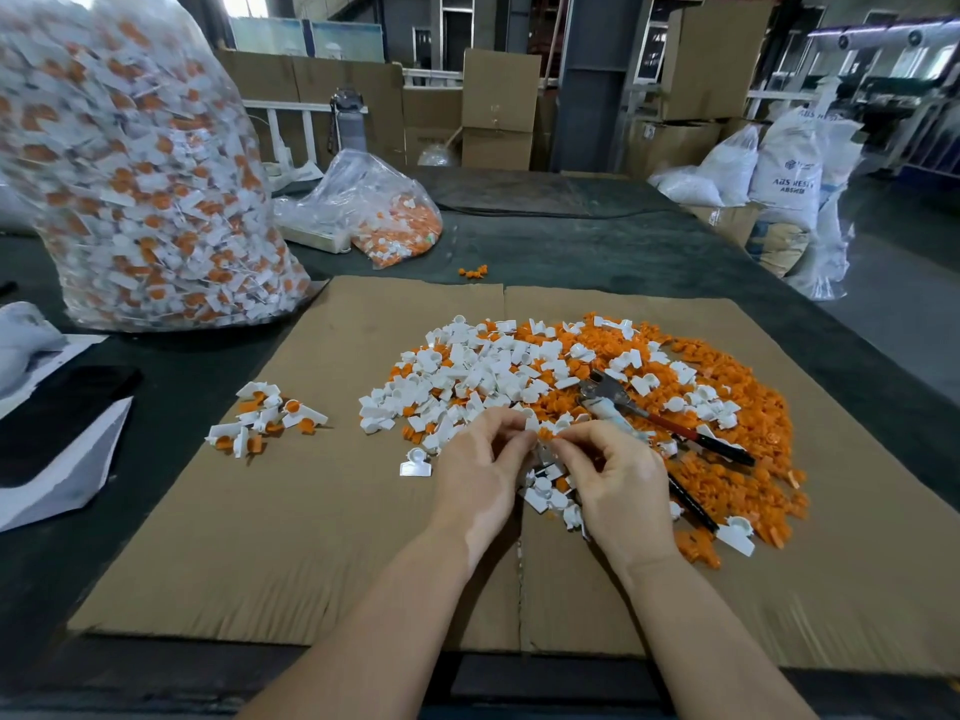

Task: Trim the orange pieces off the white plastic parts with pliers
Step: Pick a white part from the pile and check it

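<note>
A heap of white plastic parts (pixel 478 371) and cut orange pieces (pixel 737 433) lies on a cardboard sheet (pixel 260 511). My left hand (pixel 480 475) and my right hand (pixel 618 485) meet above the heap's near edge. Between their fingertips they pinch one small part with an orange piece (pixel 544 434). The pliers (pixel 660 420), with red and black handles, lie on the orange pile just right of my right hand, held by neither hand. A small group of untrimmed white-and-orange parts (pixel 267 418) sits apart at the left.
A tall clear bag (pixel 130 163) full of white-and-orange parts stands at the back left. A smaller bag (pixel 374 210) lies behind the cardboard. White paper and a dark object (pixel 57 423) are at the left edge. Boxes and sacks stand beyond the table.
</note>
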The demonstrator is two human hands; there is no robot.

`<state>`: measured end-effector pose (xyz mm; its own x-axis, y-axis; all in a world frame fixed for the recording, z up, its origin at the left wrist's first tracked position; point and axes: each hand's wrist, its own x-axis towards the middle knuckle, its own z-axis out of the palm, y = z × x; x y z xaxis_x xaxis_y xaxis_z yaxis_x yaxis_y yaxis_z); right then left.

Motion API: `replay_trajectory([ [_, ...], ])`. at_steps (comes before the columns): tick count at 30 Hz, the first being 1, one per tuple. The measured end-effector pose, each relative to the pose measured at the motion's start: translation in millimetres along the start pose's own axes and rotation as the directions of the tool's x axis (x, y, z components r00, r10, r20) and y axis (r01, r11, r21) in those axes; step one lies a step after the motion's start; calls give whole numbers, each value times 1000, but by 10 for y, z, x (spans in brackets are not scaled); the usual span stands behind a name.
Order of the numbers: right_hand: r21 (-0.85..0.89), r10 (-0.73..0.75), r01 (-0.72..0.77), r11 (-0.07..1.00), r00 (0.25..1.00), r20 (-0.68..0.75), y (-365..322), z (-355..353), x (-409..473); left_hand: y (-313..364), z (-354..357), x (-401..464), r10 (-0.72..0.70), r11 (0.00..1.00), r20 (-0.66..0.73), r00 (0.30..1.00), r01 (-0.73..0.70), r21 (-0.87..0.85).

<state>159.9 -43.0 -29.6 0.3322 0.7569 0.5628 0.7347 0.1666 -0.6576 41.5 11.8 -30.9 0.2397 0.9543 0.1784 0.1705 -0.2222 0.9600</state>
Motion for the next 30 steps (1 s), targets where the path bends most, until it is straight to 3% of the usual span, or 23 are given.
replay_trajectory([
  [6,-168,-143,141,976,990,-1,-42,-7,-7,-3,7,-3,1,998,-29,1000,-3,-55],
  [11,-198,-106,99,975,994,-27,-43,-4,-7,-7,23,-24,100,994,-10,995,-100,44],
  [17,-79,-59,58,995,998,-20,-29,-8,-2,-7,24,-35,115,992,-4,993,-115,45],
  [26,-83,-57,55,995,998,-20,-46,15,-19,-14,26,-42,19,1000,35,999,-19,-16],
  [30,-5,-13,13,1000,1000,15,-23,8,-10,-15,11,-30,-26,997,56,998,30,-70],
])
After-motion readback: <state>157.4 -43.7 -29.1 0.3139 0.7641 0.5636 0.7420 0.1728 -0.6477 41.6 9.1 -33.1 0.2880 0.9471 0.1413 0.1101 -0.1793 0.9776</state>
